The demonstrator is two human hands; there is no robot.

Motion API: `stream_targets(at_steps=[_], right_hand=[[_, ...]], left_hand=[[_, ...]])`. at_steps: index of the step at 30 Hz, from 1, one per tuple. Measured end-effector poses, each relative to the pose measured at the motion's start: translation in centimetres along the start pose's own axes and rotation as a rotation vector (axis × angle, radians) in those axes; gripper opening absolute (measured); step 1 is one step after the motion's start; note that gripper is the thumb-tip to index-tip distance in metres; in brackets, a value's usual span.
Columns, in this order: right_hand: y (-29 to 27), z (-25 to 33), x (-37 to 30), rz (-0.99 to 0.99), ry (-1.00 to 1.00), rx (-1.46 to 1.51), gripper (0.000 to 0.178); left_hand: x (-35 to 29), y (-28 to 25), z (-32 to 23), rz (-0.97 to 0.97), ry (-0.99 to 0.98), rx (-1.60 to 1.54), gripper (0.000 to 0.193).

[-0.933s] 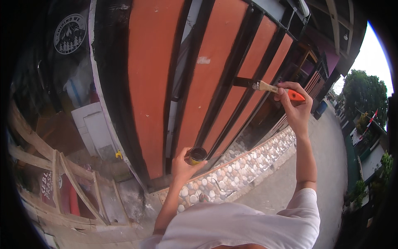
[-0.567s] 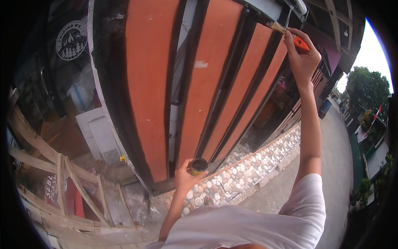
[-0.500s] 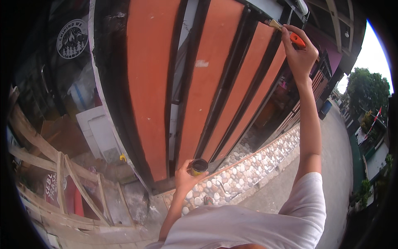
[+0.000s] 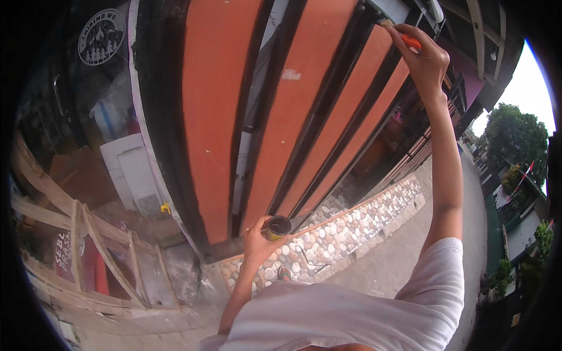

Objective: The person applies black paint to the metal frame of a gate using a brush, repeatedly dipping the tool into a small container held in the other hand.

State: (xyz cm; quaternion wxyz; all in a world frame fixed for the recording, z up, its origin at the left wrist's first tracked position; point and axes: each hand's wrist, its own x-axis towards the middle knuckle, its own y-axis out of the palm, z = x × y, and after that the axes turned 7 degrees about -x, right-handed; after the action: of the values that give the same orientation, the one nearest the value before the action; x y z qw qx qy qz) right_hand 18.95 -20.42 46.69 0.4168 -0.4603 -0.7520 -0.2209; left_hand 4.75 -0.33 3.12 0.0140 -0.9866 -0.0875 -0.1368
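Observation:
Raised high at the upper right, my right hand (image 4: 426, 57) is closed around a paintbrush (image 4: 411, 42) with an orange handle. Its bristle end meets the top of an orange panel beside a black strip. Low in front of my body, my left hand (image 4: 259, 241) grips a small paint can (image 4: 277, 227), open at the top and dark inside. Tall orange panels (image 4: 215, 117) with black-painted bars (image 4: 316, 114) between them stand before me. A pale patch marks one panel.
A pebbled strip (image 4: 345, 234) runs along the panels' foot, next to a paved lane (image 4: 374, 257). Wooden framing (image 4: 82, 245) stands at the lower left, near a white panel (image 4: 134, 172) and a yellow tap (image 4: 165, 207). Trees (image 4: 510, 131) rise at the far right.
The brush has shifted slightly along the panel's top, and less of its bristle end shows past my fingers. My left hand still holds the can low. The whole view has turned slightly.

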Motion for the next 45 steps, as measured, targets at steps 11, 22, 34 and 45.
stream_targets(at_steps=[11, 22, 34, 45], right_hand=[[1.0, 0.4, -0.4, 0.098, -0.254, -0.232, 0.017], [-0.5, 0.9, 0.8, 0.15, -0.208, -0.149, 0.013], [-0.2, 0.7, 0.2, 0.1, -0.233, -0.149, 0.016], [-0.2, 0.6, 0.4, 0.075, -0.225, -0.162, 0.016]], left_hand=[[-0.3, -0.4, 0.1, 0.018, -0.046, 0.015, 0.059], [-0.1, -0.6, -0.5, 0.047, -0.047, -0.009, 0.062], [-0.3, -0.2, 0.2, 0.07, -0.02, -0.042, 0.063], [-0.4, 0.1, 0.5, 0.044, 0.009, -0.006, 0.056]])
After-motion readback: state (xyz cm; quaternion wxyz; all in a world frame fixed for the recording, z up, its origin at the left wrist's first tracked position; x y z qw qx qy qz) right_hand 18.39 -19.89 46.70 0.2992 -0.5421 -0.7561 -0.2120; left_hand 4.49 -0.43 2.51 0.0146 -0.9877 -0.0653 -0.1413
